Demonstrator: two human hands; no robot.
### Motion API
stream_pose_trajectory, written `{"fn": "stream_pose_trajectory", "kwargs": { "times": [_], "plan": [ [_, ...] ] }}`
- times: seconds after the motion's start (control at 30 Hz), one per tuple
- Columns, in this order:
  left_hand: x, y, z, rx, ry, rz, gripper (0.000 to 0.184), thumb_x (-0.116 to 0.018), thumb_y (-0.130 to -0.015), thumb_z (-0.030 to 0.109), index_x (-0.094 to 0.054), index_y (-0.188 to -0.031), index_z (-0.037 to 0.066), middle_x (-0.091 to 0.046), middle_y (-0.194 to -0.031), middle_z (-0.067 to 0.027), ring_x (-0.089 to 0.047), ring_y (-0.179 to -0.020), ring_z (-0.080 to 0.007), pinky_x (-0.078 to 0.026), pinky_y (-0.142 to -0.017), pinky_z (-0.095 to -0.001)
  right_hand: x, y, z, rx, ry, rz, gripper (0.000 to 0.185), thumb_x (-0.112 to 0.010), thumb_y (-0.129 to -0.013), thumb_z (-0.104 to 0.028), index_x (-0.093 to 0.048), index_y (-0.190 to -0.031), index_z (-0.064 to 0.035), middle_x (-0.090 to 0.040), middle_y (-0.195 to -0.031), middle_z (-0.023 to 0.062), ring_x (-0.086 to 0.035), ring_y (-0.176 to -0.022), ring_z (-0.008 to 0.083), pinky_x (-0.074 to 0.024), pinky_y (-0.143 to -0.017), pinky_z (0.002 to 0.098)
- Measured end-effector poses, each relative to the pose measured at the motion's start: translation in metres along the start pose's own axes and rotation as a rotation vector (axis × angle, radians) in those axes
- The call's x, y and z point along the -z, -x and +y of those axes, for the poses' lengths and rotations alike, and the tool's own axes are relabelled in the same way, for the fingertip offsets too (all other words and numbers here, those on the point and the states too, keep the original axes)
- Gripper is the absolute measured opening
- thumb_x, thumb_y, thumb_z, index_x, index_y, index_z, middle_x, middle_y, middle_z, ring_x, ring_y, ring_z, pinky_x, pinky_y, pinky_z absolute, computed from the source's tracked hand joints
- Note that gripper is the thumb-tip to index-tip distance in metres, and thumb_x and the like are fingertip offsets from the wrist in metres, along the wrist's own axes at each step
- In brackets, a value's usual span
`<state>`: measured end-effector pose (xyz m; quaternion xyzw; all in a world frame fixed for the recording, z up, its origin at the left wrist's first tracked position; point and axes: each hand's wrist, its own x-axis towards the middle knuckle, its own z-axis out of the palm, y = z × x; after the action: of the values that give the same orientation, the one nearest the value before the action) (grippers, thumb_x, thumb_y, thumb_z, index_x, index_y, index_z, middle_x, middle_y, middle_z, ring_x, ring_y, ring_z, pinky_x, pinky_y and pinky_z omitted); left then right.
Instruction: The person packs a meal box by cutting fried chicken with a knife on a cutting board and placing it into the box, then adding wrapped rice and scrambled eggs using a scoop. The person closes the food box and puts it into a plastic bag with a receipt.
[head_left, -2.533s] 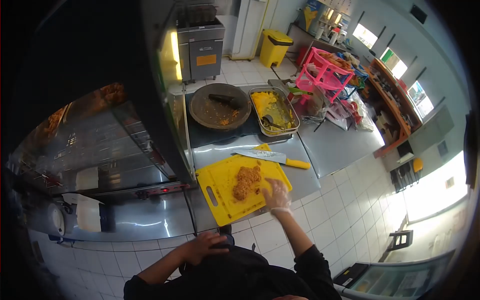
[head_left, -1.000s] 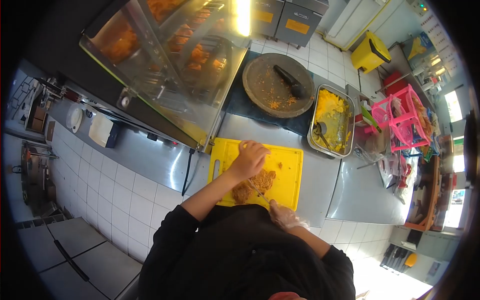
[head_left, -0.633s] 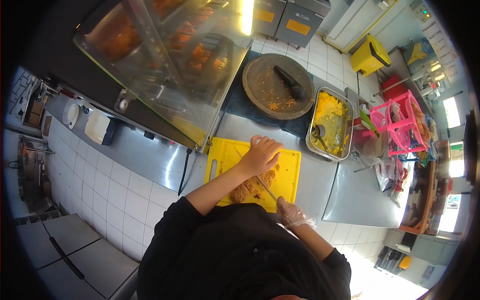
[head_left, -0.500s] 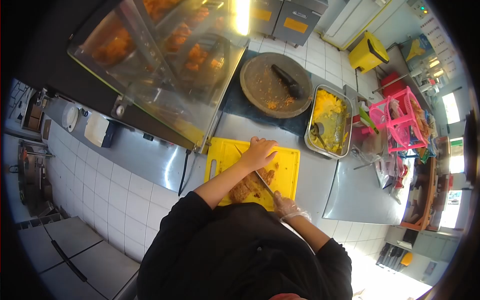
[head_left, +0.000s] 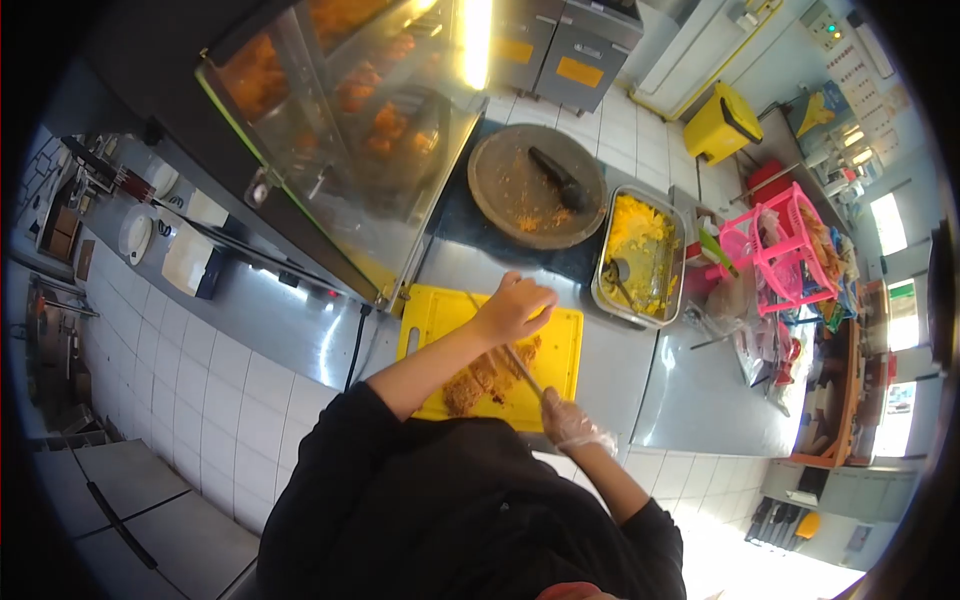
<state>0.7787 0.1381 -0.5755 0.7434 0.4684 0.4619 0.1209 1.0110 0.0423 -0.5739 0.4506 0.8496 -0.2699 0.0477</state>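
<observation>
My right hand point(head_left: 567, 418), in a clear plastic glove, grips the handle end of a long knife point(head_left: 521, 366). The blade slants up and left across a yellow cutting board point(head_left: 430, 312). Under and beside the blade lies browned, crispy-coated meat point(head_left: 465, 387), cut into pieces, with crumbs around it. My bare left hand point(head_left: 515, 310) is over the upper part of the blade, fingers apart and slightly bent. Whether its palm presses on the blade is hidden.
Behind the board stand a wide stone mortar point(head_left: 490, 195) with a dark pestle point(head_left: 562, 180) and a metal tray point(head_left: 655, 322) of yellow food with a spoon. A glass display cabinet point(head_left: 330, 190) is at left. Pink baskets point(head_left: 790, 255) stand at right.
The view has shifted slightly, so the board appears further left and lower. My left hand stays over the blade, its fingers a little more bent. My right hand still holds the knife.
</observation>
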Motion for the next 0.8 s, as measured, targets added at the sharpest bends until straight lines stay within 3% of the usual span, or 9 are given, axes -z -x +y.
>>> {"fn": "stream_pose_trajectory", "kwargs": {
  "times": [0.07,0.1,0.2,0.37,0.47,0.57,0.73,0.8],
  "plan": [
    [-0.02,0.009,-0.017,0.133,0.03,-0.105,0.012,-0.062,-0.084,0.018,-0.06,-0.093,0.011,-0.063,-0.074,-0.0086,-0.061,-0.071,-0.0259,-0.04,-0.074,-0.0409,0.009,-0.014,0.0,-0.155,-0.059,-0.108,0.023,-0.037,-0.097,-0.034,-0.044,-0.102,-0.0127,-0.059,-0.07,0.0267,-0.058,-0.068,0.049,-0.0432,-0.057,0.0574],
    [-0.019,0.012,-0.02,0.293,-0.008,-0.294,0.015,-0.063,-0.083,0.022,-0.059,-0.092,0.01,-0.062,-0.069,-0.012,-0.061,-0.067,-0.033,-0.045,-0.064,-0.0436,-0.01,-0.02,0.018,-0.171,-0.037,-0.135,0.022,-0.036,-0.097,-0.032,-0.044,-0.102,-0.0124,-0.059,-0.072,0.0269,-0.058,-0.069,0.0496,-0.0435,-0.058,0.0582],
    [-0.018,0.008,-0.03,0.187,0.16,-0.097,0.018,-0.064,-0.083,0.024,-0.059,-0.093,0.01,-0.06,-0.064,-0.0141,-0.06,-0.063,-0.0372,-0.047,-0.058,-0.045,-0.002,-0.025,0.006,-0.137,0.051,-0.132,0.019,-0.035,-0.097,-0.028,-0.045,-0.102,-0.0129,-0.06,-0.074,0.0263,-0.059,-0.07,0.0485,-0.0445,-0.058,0.0578],
    [-0.012,0.009,-0.029,0.277,0.068,-0.279,0.013,-0.062,-0.083,0.022,-0.059,-0.085,0.009,-0.061,-0.066,-0.0121,-0.061,-0.066,-0.0332,-0.046,-0.062,-0.0431,-0.005,-0.036,0.014,-0.105,0.042,-0.148,0.017,-0.036,-0.096,-0.026,-0.044,-0.103,-0.0125,-0.06,-0.074,0.0259,-0.059,-0.07,0.048,-0.0446,-0.058,0.0576],
    [-0.021,0.012,-0.023,0.102,-0.023,-0.275,0.01,-0.061,-0.083,0.019,-0.06,-0.085,0.01,-0.063,-0.068,-0.0096,-0.062,-0.067,-0.0298,-0.044,-0.067,-0.0415,-0.011,-0.03,0.019,-0.081,-0.006,-0.121,0.016,-0.038,-0.095,-0.026,-0.043,-0.103,-0.0124,-0.06,-0.074,0.0262,-0.059,-0.069,0.0482,-0.0442,-0.058,0.0573],
    [-0.017,0.003,-0.024,0.149,-0.014,-0.215,0.007,-0.06,-0.083,0.017,-0.06,-0.084,0.01,-0.064,-0.07,-0.0078,-0.061,-0.068,-0.027,-0.042,-0.07,-0.0397,-0.003,-0.025,0.025,-0.008,-0.064,-0.093,0.015,-0.041,-0.095,-0.025,-0.042,-0.103,-0.0128,-0.059,-0.073,0.0264,-0.058,-0.068,0.0488,-0.0432,-0.058,0.0574],
    [-0.014,-0.013,-0.02,0.14,0.022,-0.162,0.009,-0.061,-0.082,0.018,-0.061,-0.084,0.01,-0.065,-0.072,-0.0098,-0.063,-0.069,-0.0291,-0.045,-0.067,-0.0415,0.031,-0.023,0.014,-0.082,-0.027,-0.067,0.011,-0.045,-0.094,-0.022,-0.042,-0.099,-0.013,-0.058,-0.072,0.026,-0.056,-0.068,0.0493,-0.0416,-0.057,0.057],
    [-0.029,-0.003,-0.031,0.26,0.025,-0.292,0.011,-0.062,-0.081,0.019,-0.061,-0.084,0.009,-0.065,-0.071,-0.0133,-0.063,-0.068,-0.0328,-0.048,-0.065,-0.0437,0.022,-0.03,0.024,-0.083,-0.011,-0.129,0.012,-0.045,-0.094,-0.024,-0.042,-0.099,-0.0131,-0.058,-0.072,0.0257,-0.057,-0.068,0.0487,-0.0419,-0.056,0.0567]
  ]
}}
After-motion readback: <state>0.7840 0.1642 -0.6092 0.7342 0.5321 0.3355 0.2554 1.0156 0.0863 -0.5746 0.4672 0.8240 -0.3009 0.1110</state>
